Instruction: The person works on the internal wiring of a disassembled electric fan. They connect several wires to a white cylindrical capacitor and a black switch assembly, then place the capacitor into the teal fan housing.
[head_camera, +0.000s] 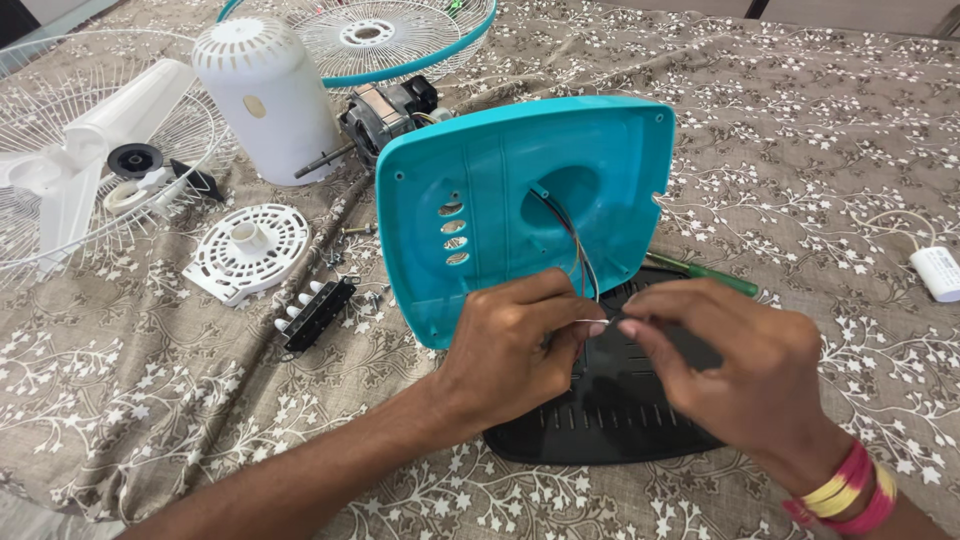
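Note:
A turquoise plastic fan base shell (500, 190) stands tilted on edge, its hollow inside facing me. Thin coloured wires (572, 240) run out of its round opening down to my fingers. My left hand (515, 350) and my right hand (735, 365) meet just below the shell, each pinching the end of a thin wire between thumb and forefinger. Under both hands lies a black slotted bottom plate (610, 415).
A green-handled screwdriver (705, 272) lies right of the shell. At left are a black push-button switch block (318, 312), a white round vented cover (248, 250), a white motor housing (265, 95), the motor (385, 112), white blades and wire grilles. A white capacitor (938, 272) sits far right.

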